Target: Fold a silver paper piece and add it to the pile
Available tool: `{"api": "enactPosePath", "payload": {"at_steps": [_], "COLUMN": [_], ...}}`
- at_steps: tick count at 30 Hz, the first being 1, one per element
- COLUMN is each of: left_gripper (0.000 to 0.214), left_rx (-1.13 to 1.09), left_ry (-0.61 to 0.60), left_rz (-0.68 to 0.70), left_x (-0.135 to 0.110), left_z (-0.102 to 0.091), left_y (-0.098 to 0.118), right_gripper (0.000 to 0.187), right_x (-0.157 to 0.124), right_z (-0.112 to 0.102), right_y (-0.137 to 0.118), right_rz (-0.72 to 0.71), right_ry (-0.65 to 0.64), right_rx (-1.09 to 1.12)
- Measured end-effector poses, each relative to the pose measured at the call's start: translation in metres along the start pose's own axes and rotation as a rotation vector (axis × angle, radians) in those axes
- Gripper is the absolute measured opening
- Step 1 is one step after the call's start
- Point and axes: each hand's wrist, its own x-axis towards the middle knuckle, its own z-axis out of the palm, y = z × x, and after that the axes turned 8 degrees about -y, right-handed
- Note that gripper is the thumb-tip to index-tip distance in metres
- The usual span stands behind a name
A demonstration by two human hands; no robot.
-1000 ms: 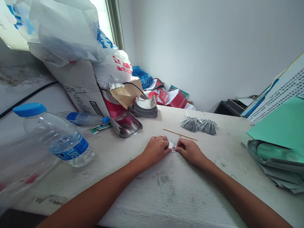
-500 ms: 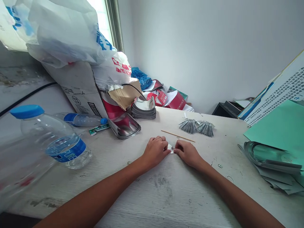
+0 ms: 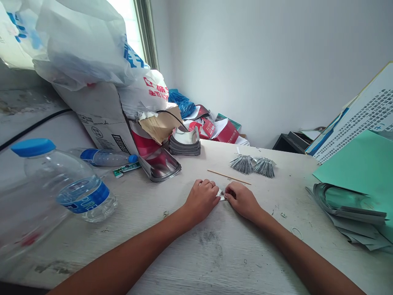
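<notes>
Down on this scuffed white tabletop [image 3: 215,250], both forearms reach in from the bottom edge, and all the action is at the centre: the left hand [image 3: 201,200] and right hand [image 3: 242,200] meet fingertip to fingertip, pinching a small folded piece of silver foil [image 3: 221,195] between them, most of it hidden by the fingers. Just past the hands lies a thin wooden stick [image 3: 229,177], and beyond that sit two fanned bundles of silver strips [image 3: 252,166], side by side and touching. Over on the left stands a large water bottle [image 3: 70,184] with a blue cap, a smaller bottle [image 3: 104,157] lying behind it. To the right, a stack of curved plastic-edged sheets [image 3: 346,209] sits partly under a mint-green card [image 3: 359,164]. Farther back, curved metallic pieces [image 3: 159,168] and a nested stack [image 3: 184,143] rest against a cardboard box [image 3: 104,119], with white plastic bags [image 3: 82,45] heaped on top, and red cartons [image 3: 227,132] are piled in the corner against the pale wall [image 3: 260,61].
</notes>
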Motion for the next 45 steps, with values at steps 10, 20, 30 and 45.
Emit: {"api": "enactPosePath", "payload": {"at_steps": [10,20,30,45], "left_gripper": [0.011,0.005,0.004,0.020], "left_rx": [-0.121,-0.192,-0.205,-0.177], "left_ry": [-0.013,-0.012,-0.030,-0.020], "left_rz": [-0.055,-0.051,-0.015,0.035], "left_x": [0.003,0.001,0.001,0.000], "left_z": [-0.003,-0.008,-0.007,-0.001], "left_y": [-0.009,-0.011,-0.017,-0.015], "right_gripper": [0.024,0.024,0.027,0.025], "right_x": [-0.005,-0.010,-0.010,-0.003], "right_z": [0.002,-0.009,-0.006,-0.001], "right_y": [-0.001,-0.002,0.003,0.006], "right_rz": [-0.178,-0.311,-0.265,-0.176], "right_ry": [0.006,-0.039,-0.064,-0.038], "right_rx": [-0.064,-0.175,-0.078,0.045]}}
